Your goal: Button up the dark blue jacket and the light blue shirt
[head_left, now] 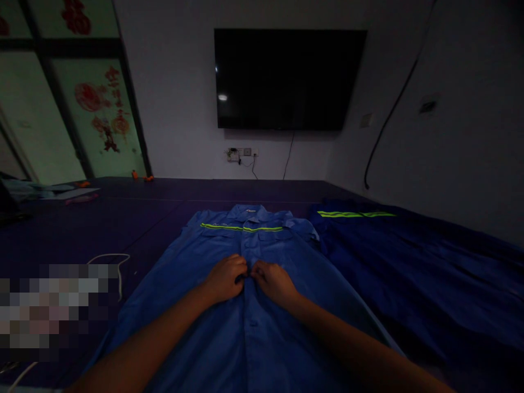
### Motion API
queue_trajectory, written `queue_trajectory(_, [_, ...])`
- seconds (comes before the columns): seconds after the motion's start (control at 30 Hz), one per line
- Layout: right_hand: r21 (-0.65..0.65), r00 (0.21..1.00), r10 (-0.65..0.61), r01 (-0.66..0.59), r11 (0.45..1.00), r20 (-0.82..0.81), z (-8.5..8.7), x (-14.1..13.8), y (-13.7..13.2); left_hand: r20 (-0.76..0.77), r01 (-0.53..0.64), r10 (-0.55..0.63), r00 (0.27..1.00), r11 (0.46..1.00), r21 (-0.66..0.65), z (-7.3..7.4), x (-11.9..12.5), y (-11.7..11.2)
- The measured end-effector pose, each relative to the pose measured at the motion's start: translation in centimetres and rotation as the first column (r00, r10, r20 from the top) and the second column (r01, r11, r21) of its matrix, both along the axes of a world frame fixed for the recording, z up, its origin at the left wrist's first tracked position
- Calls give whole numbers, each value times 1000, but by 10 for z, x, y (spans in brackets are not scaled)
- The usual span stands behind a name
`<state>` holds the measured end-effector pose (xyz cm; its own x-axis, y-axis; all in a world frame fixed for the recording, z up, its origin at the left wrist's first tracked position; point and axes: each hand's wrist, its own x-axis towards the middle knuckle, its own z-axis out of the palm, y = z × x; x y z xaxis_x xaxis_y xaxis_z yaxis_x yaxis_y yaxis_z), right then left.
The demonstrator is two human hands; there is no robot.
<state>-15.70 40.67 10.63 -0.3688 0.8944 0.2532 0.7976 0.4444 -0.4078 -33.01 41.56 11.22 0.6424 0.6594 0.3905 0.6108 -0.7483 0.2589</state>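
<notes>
A blue work shirt (pixel 282 322) with a yellow-green reflective stripe across its chest lies spread out in front of me, collar away from me. My left hand (pixel 229 277) and my right hand (pixel 273 279) meet at its front placket, fingers pinched on the cloth edge at about mid-chest. Whether a button is between the fingertips is hidden. Below my hands, a button (pixel 254 323) shows on the placket.
To the right lies a darker blue garment (pixel 393 256) with a similar stripe. A white cable (pixel 119 273) curls at the left beside a pixelated patch. A television (pixel 286 79) hangs on the far wall above sockets (pixel 241 154). Small orange objects (pixel 143 177) lie near the glass door.
</notes>
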Motion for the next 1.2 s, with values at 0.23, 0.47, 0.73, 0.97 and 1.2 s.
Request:
queue_trajectory(0.23, [13, 1000, -3, 3, 1000, 12, 1, 0, -1, -28, 35, -35, 999, 999, -12, 2, -2, 1])
queue_trajectory(0.47, [-28, 997, -64, 63, 998, -32, -2, 0, 3, 33, 41, -39, 999, 998, -54, -2, -4, 2])
queue_trajectory(0.73, [-64, 991, -84, 78, 995, -100, -4, 2, 7, 88, 52, -43, 995, 994, -100, -5, -7, 4])
queue_trajectory(0.97, [-99, 995, -51, 42, 994, -85, -3, 5, 10, 111, 52, -39, 993, 991, -121, -5, -6, 4])
queue_trajectory(1.2, [-2, 996, -3, 2, 1000, -88, -8, 7, 6, 117, 85, -68, 991, 985, -150, 1, -12, 2])
